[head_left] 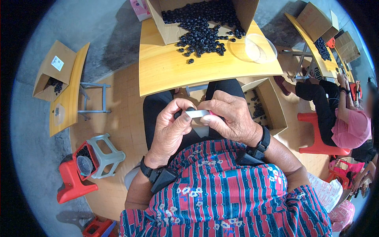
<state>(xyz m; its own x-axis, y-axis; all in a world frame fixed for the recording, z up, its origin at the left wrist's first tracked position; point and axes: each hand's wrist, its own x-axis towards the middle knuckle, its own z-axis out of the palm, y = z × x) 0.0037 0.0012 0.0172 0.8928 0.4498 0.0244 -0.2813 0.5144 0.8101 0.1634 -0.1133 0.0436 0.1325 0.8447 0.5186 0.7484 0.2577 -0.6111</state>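
Observation:
Above my lap, my left hand [173, 124] pinches a small round black part [190, 109] between thumb and fingers. Much of that part is covered by the fingers. My right hand [229, 114] grips a small knife with a flat pale blade [197, 113] and a bit of pink at its handle [213, 113]. The blade lies against the left thumb, close to the black part; whether its edge touches the part I cannot tell. Ahead of both hands, a heap of similar black parts [201, 37] spills from a cardboard box [158, 23] onto the yellow table [169, 71].
A clear round plastic lid or tray [256, 49] lies at the table's right. Below it stands an open carton [276, 110] with black parts inside. Red [71, 177] and grey stools [108, 156] are at left. Other people sit at tables on the right, one in pink [347, 128].

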